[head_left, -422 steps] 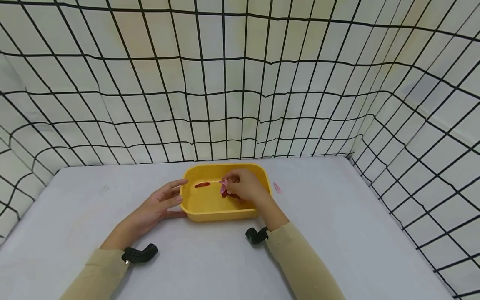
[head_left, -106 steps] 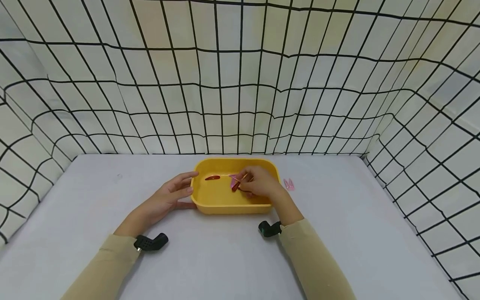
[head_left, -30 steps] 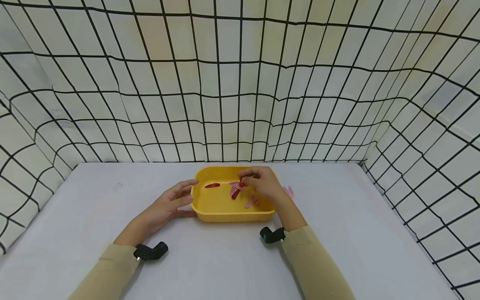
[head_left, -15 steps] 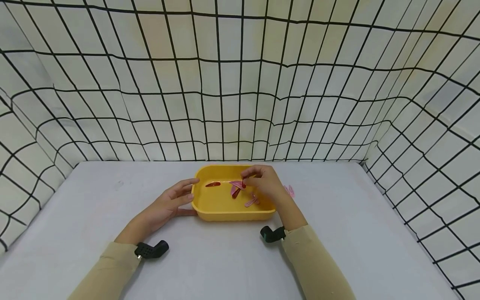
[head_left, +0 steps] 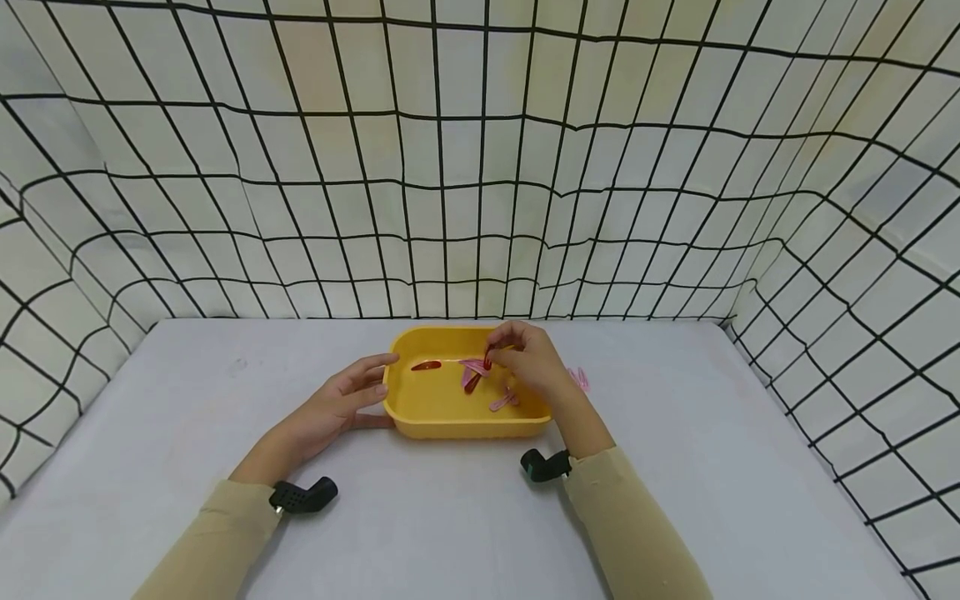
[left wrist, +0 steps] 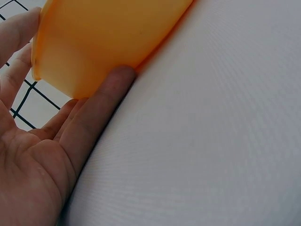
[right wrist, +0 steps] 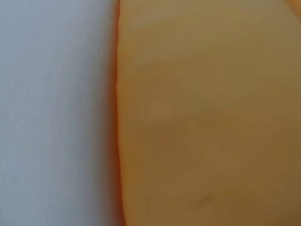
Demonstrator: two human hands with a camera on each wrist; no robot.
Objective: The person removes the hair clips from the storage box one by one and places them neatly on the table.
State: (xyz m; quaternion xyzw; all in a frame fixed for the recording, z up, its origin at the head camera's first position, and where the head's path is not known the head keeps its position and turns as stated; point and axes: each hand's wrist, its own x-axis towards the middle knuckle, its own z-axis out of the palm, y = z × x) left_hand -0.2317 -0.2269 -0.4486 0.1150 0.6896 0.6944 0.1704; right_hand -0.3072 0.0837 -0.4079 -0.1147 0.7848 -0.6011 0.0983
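A yellow tray (head_left: 435, 408) lies in front of me with several small red and pink hair clips in it. My right hand (head_left: 528, 360) is over its right half, pinching a red hair clip (head_left: 487, 360) between thumb and fingertips. Just below that clip lies a small pile of pink clips (head_left: 472, 367) with a red clip (head_left: 472, 383) against it. One red clip (head_left: 427, 366) lies apart at the left, and pink clips (head_left: 503, 402) lie nearer the front. My left hand (head_left: 330, 408) braces the tray's left end, its fingers extended, with fingertips at the rim and thumb along the foot of the wall (left wrist: 80, 52).
Pink hair clips (head_left: 579, 378) lie on the white tabletop (head_left: 420, 517) just right of the tray, partly behind the right wrist. A black net (head_left: 480, 179) over white cloth rises at the back and sides. The right wrist view mostly shows the tray's outer wall (right wrist: 202, 113).
Since the earlier frames a second pink clip has come to lie beside the tray. My right hand has picked up a red clip and raised it slightly rightward. The left hand keeps its place.
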